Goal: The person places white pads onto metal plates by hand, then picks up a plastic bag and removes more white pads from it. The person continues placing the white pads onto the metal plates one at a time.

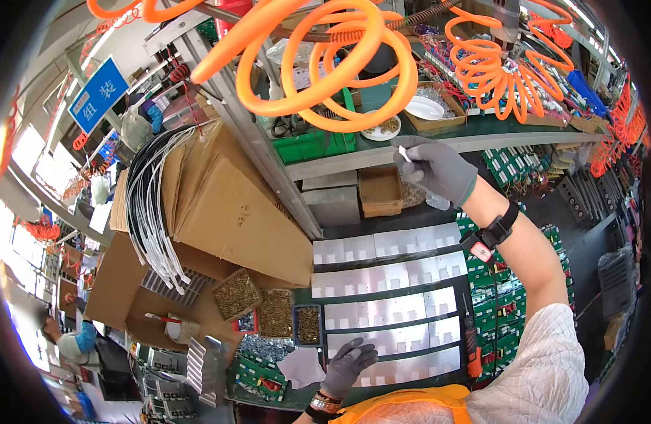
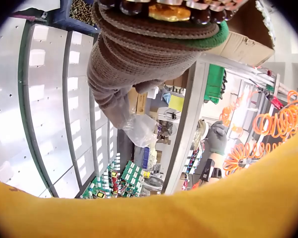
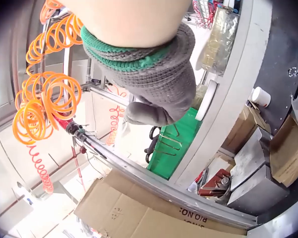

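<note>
My left hand [image 1: 350, 364], in a grey glove, is at the near left end of the rows of silver metal plates [image 1: 389, 336], its fingers loosely bent over the nearest ones. In the left wrist view that gloved hand [image 2: 134, 69] overlaps a clear plastic bag [image 2: 140, 130] farther back. Raised at the shelf edge, my gloved right hand [image 1: 438, 169] pinches a small white piece [image 1: 404, 152], whose kind is too small to tell. Close beside it on the shelf stands a round white dish [image 1: 371, 134] of small parts. The right wrist view shows the bent thumb [image 3: 144, 114]; the fingertips are hidden.
Trays of screws [image 1: 276, 314] stand left of the plates, near a large cardboard box [image 1: 233, 205]. Green circuit boards [image 1: 491, 311] lie at right. Orange coiled hoses [image 1: 325, 63] hang above the shelf, and a green bin [image 1: 315, 148] sits on it. A metal post [image 1: 269, 152] rises at left.
</note>
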